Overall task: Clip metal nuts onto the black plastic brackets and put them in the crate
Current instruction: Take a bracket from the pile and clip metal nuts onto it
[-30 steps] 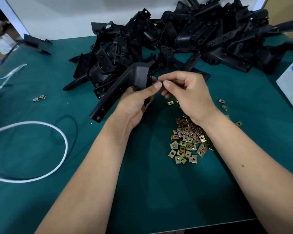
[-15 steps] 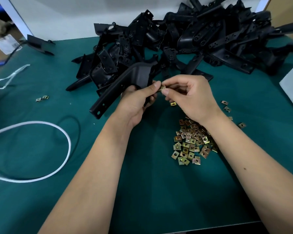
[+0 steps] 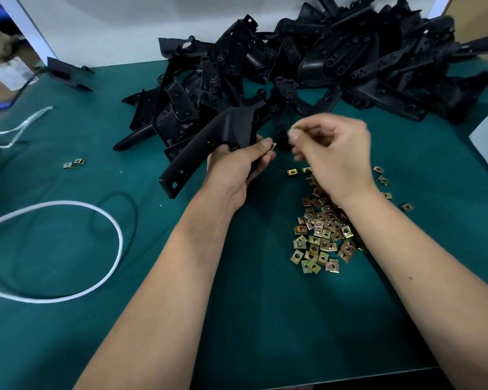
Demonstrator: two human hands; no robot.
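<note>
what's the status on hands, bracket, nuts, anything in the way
Left hand grips bracket, nut at thumb. Right hand blurred, contents unclear. Nothing blocking.

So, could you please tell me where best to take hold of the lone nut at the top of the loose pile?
Pinch the nut by its two opposite edges, coming from straight above: it lies flat on the mat, apart from its neighbours.

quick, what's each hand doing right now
Left hand: holds a black bracket, thumb by a nut at its edge.
Right hand: fingers curled, blurred; cannot tell if it holds anything.
</note>
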